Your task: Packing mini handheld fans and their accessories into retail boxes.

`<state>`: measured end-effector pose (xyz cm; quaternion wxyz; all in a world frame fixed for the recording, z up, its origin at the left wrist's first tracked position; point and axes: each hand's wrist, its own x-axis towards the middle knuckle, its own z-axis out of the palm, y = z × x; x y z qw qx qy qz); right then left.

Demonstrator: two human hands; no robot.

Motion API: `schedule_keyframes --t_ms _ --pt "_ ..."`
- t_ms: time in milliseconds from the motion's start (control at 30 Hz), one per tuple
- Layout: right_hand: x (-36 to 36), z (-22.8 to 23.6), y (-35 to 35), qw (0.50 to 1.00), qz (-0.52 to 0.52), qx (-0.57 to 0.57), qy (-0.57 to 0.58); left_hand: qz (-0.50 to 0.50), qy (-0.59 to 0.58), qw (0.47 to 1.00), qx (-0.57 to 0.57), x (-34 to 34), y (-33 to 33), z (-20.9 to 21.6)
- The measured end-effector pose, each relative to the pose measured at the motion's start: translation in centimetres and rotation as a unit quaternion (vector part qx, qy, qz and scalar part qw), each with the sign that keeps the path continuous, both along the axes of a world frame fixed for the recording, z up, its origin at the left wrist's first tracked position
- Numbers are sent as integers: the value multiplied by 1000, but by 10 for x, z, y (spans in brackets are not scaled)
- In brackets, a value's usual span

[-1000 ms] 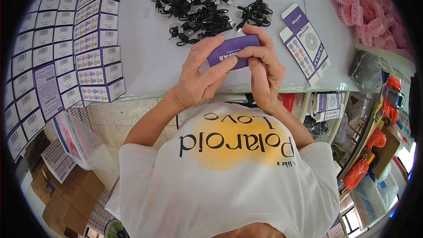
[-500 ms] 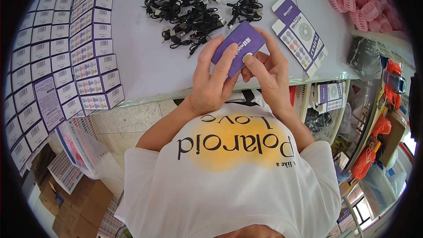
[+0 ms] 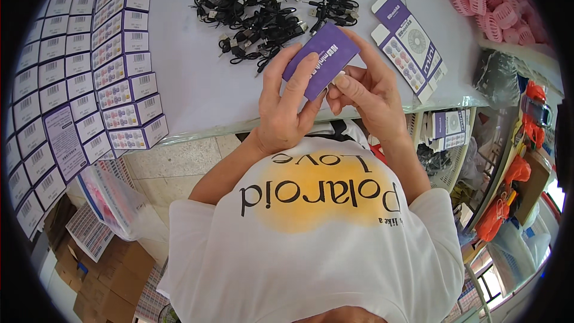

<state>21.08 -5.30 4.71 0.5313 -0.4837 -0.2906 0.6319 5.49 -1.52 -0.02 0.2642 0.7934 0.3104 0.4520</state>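
A small purple carton (image 3: 327,60) is held between both hands over the table's near edge, tilted with its printed purple face up. My left hand (image 3: 286,93) grips its left side, one finger lying across the face. My right hand (image 3: 369,87) is closed round the right end, the thumb pressed at a white flap on the near corner. Whatever the carton holds is hidden. Just beyond it lies a small bunch of black cables (image 3: 336,9). To the right rests a flat, unfolded white and purple carton (image 3: 412,45) with fan pictures.
A large heap of black USB cables (image 3: 248,6) lies at the far middle. Rows of stacked purple and white cartons (image 3: 128,78) line the left side. Pink fan grilles (image 3: 493,0) fill the far right corner. A white basket (image 3: 460,155) with cartons stands below the table's right edge.
The carton has shifted slightly left and up in my hands. My right thumb has moved off its face toward the near corner, and the right hand has drawn a little to the right.
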Motion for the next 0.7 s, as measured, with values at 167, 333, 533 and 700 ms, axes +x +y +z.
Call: schedule_keyframes --t_ms 167,333,533,700 --pt "8 -5 1 999 19 -20 37 -5 -8 1000 -3 1 -1 0" --pt "16 -12 8 999 27 -13 -15 0 -6 1000 8 2 1 -1" --pt "26 -26 19 887 62 95 -447 -5 -54 992 -116 -13 16 10" --pt "27 -26 10 982 149 -50 -105 -47 -324 855 -401 -38 23 21"
